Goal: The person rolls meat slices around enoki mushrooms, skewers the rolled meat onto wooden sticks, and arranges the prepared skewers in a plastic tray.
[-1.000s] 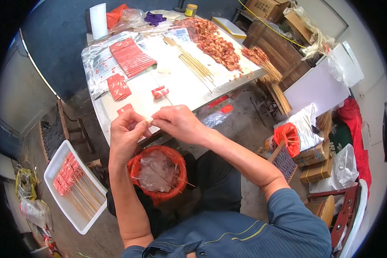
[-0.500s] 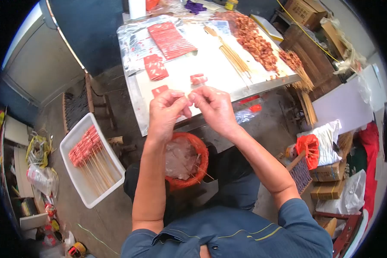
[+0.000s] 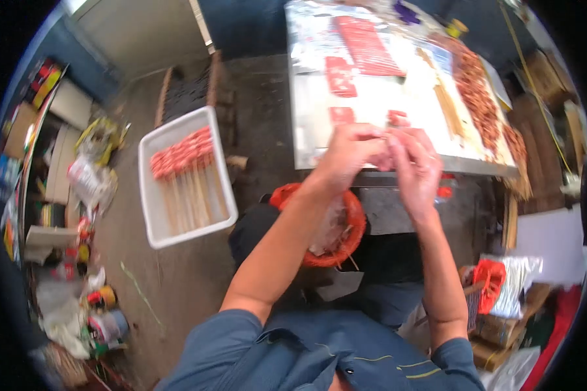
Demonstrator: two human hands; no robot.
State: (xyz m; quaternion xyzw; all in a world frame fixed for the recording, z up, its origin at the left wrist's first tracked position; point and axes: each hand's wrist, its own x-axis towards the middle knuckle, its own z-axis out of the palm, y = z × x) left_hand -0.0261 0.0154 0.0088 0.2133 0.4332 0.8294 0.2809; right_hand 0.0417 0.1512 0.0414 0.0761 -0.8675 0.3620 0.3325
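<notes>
My left hand and my right hand meet just above the front edge of the white-topped table. Both are closed, thumbs and fingertips pressed together; blur and the fingers hide what is between them. Just beyond them lies a small rolled piece of meat. To their left are a cut meat piece and a larger slice. Farther back, a stack of meat slices rests on plastic. Bamboo sticks lie to the right, beside a heap of meat chunks.
A white tray at left holds meat skewers. Below my hands stands a bin lined with an orange-red bag. Shelves with packages line the far left. Boxes and a red bag are at lower right.
The view has swung left, so the table and tray appear farther right. My hands stay together near the table edge, the fingers now more overlapped.
</notes>
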